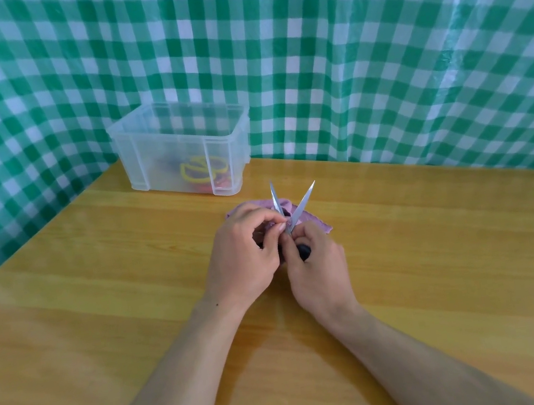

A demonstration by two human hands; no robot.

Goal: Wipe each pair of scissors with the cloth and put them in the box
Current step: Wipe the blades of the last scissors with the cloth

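A pair of scissors (305, 198) with dark handles stands with its two steel blades spread in a V, tips pointing away from me. My right hand (319, 272) grips the dark handles. My left hand (244, 257) pinches the pink cloth (313, 223) against the blades near the pivot. The rest of the cloth lies on the table behind both hands. The clear plastic box (160, 149) stands at the back of the table, holding a yellow-handled pair of scissors (200, 170) and a red-handled one (221, 183).
The wooden table (99, 296) stretches around both forearms. A green and white checked plastic sheet (376, 64) hangs as a backdrop right behind the box and along the table's far edges.
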